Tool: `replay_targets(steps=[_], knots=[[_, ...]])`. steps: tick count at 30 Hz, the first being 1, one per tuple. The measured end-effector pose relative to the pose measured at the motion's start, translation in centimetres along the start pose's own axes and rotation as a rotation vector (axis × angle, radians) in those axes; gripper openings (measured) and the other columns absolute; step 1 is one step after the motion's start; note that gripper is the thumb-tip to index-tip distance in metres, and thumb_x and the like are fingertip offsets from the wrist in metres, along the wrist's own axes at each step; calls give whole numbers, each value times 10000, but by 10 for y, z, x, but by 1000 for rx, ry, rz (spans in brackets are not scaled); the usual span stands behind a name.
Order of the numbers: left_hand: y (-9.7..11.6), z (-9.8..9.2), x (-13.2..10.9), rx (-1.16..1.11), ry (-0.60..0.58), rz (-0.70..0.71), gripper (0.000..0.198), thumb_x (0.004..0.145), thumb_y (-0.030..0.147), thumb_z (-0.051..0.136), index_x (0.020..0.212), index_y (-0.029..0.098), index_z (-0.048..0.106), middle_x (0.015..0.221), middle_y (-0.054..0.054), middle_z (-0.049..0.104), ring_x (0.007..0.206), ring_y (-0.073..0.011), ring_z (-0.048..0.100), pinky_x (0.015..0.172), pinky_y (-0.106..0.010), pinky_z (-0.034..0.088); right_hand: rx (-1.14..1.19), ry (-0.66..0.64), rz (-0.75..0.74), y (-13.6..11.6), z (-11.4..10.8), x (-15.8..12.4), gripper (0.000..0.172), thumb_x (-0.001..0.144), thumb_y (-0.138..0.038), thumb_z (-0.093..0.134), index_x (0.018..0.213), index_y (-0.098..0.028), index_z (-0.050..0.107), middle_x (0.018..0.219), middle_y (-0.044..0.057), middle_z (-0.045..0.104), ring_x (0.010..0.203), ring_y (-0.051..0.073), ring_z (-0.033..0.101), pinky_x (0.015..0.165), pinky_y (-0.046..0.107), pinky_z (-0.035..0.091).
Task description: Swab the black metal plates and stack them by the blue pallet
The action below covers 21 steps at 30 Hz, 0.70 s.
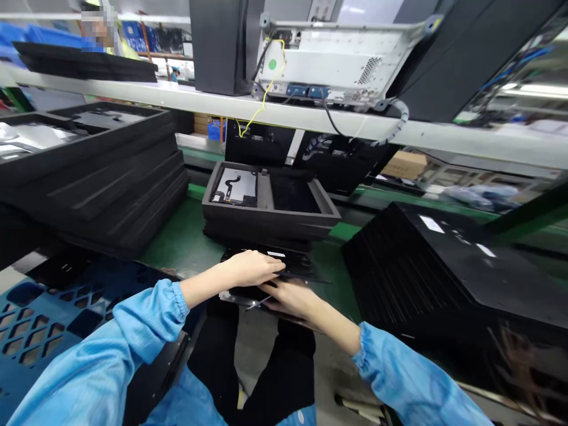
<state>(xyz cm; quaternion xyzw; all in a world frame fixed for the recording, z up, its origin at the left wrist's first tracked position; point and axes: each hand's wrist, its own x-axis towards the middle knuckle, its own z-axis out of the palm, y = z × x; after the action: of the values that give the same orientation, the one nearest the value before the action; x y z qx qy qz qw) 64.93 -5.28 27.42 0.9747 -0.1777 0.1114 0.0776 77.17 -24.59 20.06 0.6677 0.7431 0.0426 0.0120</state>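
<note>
A black flat device with a metal front edge (238,299) lies at the front of the green bench, before my body. My left hand (254,268) is over its upper part, fingers together and pointing right; whatever is under the fingertips is hidden. Just below and to the right, my right hand (290,297) bends over the same device, close to the left fingertips. A thin, pointed tool (258,304) juts out from under its fingers toward the lower left; its exact kind is unclear. Behind the hands, a white label (276,254) shows on a black panel.
Beyond the hands, a foam tray (270,214) holds a silver panel with a black ribbon cable (237,186). Tall stacks of foam trays (110,177) stand left, black panels (465,260) right. A shelf (213,103) carrying equipment crosses above. A blue crate (39,325) is lower left.
</note>
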Motion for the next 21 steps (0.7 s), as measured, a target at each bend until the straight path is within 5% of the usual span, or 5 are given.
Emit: replay_targets(steps=[3,8,11,17,21], knots=[[0,2,1,6,-3,4,257,1105,322,579,1333,256,678,1313,-59,786,1061,-224,805,847,-283,624,-44,-5,-3,1,1,1,501,947,-382,761,1403,-180,714,1322,162,746,1011,289,739,870,381,583],[1,4,3,24,-3,-4,259,1100,329,593,1333,247,670,1293,-51,796,1017,-235,812,777,-300,624,-296,168,-318,-2,1,-1,388,1029,-231,625,1409,-171,672,1149,100,785,668,171,636,606,335,463],[-1,6,3,28,6,0,256,1110,339,573,1326,241,669,1280,-46,800,998,-241,814,732,-310,615,-347,248,-287,-4,-1,-7,387,1057,-241,590,1436,-189,649,1180,95,783,631,156,593,563,343,415],[-2,6,5,26,-24,-39,226,1104,334,573,1287,247,674,1276,-38,803,1007,-254,816,728,-316,607,-232,114,-168,1,9,-13,597,965,-309,706,1546,-236,592,1427,134,702,807,207,701,678,339,521],[1,4,5,13,-48,-41,229,1111,340,554,1297,265,665,1313,-35,793,1039,-250,811,750,-306,607,-126,105,-6,7,10,-12,542,1024,-426,693,1515,-209,623,1412,155,700,986,244,727,812,336,557]])
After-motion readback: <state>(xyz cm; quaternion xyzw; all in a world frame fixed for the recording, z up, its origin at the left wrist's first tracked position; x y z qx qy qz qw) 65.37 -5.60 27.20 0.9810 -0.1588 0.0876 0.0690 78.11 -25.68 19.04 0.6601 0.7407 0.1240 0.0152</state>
